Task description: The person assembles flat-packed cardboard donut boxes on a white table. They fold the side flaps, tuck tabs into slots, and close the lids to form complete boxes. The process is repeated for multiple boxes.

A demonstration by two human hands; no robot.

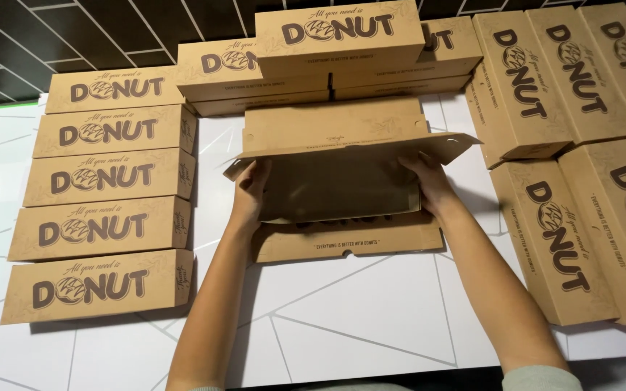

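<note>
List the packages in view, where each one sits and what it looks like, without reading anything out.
Open box: centre, brown cardboard, lid raised, left hand and right hand on its ends.
Left column: five closed long brown boxes with dark print, laid in a column.
Back stack: closed boxes piled behind the open one.
Right group: closed boxes lying lengthwise.

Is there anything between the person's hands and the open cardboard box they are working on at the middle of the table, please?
Nothing visible does. The left hand and the right hand already grip the two ends of the half-folded box. The finished boxes lie in rows off to the sides and behind it.
</note>
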